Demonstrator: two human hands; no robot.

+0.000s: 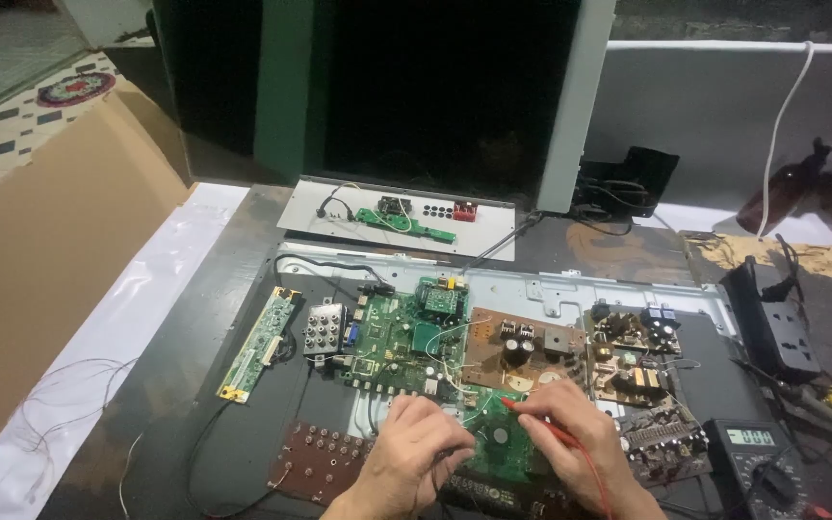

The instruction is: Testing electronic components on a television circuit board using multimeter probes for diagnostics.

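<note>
My left hand (414, 455) rests on a small green circuit board (498, 445) at the near edge of a metal chassis (551, 287), fingers curled around a dark probe lead. My right hand (570, 429) pinches a red probe (532, 412) whose tip touches the same board; its red wire runs back along my wrist. Past my hands lie a large green main board (402, 337), a brown power board (522, 349) with capacitors, and another brown board (633, 356) to the right.
A black multimeter (758, 462) with a lit display sits at lower right. A narrow green strip board (260, 345) and a brown button board (318, 460) lie left. A white panel (397, 217) stands behind, a black adapter (777, 323) and cables right, cardboard (50, 250) left.
</note>
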